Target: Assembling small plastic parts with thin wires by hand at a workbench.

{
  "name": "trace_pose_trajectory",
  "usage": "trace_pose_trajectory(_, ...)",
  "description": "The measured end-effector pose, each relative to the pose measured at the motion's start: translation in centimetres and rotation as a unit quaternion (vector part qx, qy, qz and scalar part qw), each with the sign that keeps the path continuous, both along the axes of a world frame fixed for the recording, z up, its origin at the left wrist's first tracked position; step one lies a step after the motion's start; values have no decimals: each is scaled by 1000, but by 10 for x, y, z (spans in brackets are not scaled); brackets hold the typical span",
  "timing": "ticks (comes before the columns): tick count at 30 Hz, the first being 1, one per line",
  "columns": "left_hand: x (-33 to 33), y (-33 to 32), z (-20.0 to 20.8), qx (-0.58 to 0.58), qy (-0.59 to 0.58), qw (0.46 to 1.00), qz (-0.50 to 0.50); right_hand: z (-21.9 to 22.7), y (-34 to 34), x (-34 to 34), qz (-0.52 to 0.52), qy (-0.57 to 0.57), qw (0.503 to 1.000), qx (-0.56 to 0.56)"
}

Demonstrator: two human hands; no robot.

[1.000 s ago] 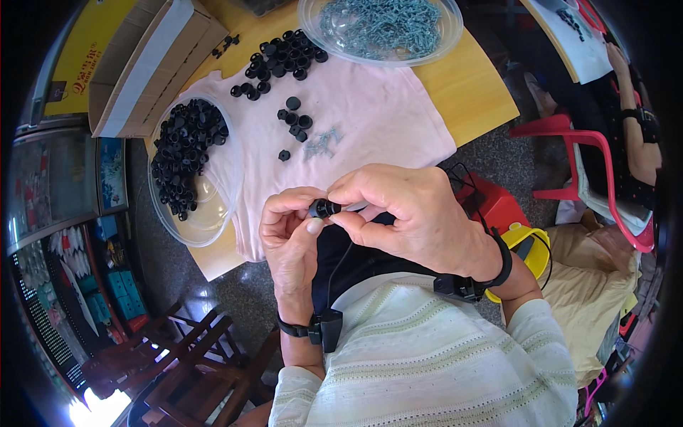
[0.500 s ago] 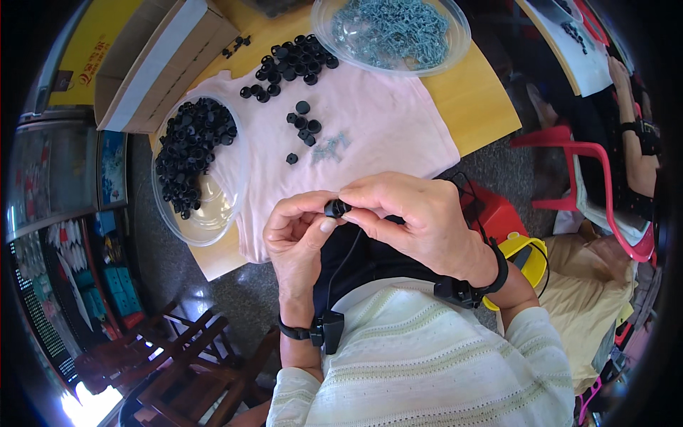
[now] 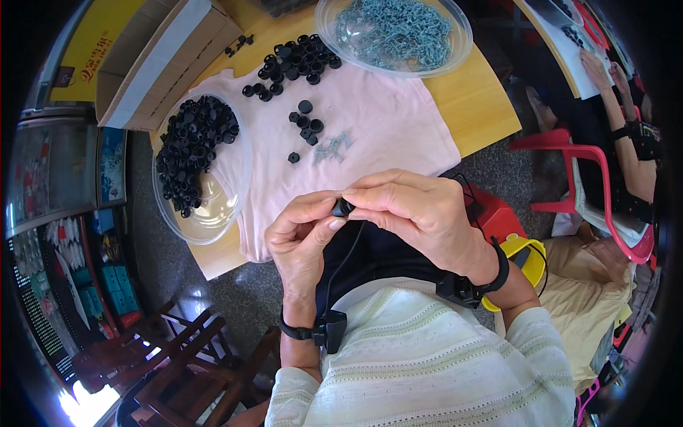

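Observation:
Between the fingertips of both hands is a small black plastic cap (image 3: 342, 208), partly covered by the fingers. My left hand (image 3: 302, 226) pinches it from the left, and my right hand (image 3: 413, 210) pinches it from the right. Both hands are above my lap, just off the near edge of a pink cloth (image 3: 384, 121) on the table. Several loose black caps (image 3: 306, 128) and a small heap of grey screws (image 3: 333, 147) lie on the cloth beyond my hands. Farther back sits a larger cluster of black caps (image 3: 299, 60).
A clear round tub (image 3: 240, 206) of black caps stands at the table's left. Another clear tub (image 3: 466, 50) with bluish-grey screws is at the back, near a cardboard box (image 3: 167, 60). A red stool (image 3: 491, 213) stands at right; another person's arms (image 3: 626, 142) reach to a neighbouring table.
Both hands stay pinched on the black cap, which has shifted slightly right and appears turned a little. The other person's hands have come farther onto their table.

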State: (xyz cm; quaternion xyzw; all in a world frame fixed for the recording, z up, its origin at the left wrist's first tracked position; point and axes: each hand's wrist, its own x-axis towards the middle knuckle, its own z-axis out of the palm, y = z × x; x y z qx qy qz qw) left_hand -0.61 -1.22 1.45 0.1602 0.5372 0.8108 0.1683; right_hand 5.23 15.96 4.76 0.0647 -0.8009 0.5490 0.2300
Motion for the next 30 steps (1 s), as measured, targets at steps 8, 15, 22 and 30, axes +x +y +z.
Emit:
trace_pose_trajectory(8,0,1,-3,-7,18,1000,7,-9,-3,1,-5,-5,1000,-13)
trace_pose_trajectory(15,-1,1,-3,-4,19,1000,10,-9,-4,2,-8,5,1000,5)
trace_pose_trajectory(22,1,3,1,18,-25,999,10,-13,-6,0,-10,22,999,39)
trace_pose_trajectory(30,0,1,-3,-6,6,1000,3,-13,-7,0,-33,34,996,74)
